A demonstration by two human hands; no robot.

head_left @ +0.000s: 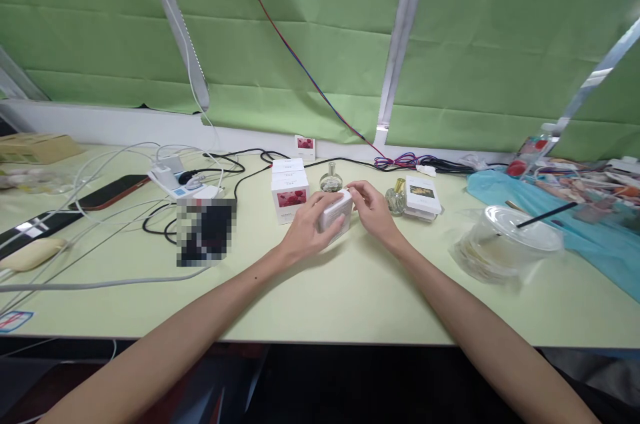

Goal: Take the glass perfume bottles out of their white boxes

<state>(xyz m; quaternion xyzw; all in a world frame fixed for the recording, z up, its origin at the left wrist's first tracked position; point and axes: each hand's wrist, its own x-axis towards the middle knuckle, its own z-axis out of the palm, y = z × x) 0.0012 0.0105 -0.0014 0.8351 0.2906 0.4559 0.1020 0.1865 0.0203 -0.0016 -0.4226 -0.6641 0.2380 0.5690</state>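
Note:
A small white box (336,219), tilted a little, is held just over the table in my left hand (306,224), thumb on the near face and fingers over the top. At the box's upper right corner, the fingertips of my right hand (373,207) are pinched together on its edge. Behind the box stands a clear glass bottle (331,180) with a narrow neck. White boxes with a red flower picture (290,194) stand in a row to the left. Right of my hands are another glass bottle (396,200) and a white box with a yellow picture (423,196).
A power strip (183,187) with tangled cables lies left, near phones (113,192) and a pixelated dark patch (207,232). On the right stand a lidded plastic cup (500,244) with a black straw and a blue plastic sheet (595,231). Green blinds (310,44) hang behind.

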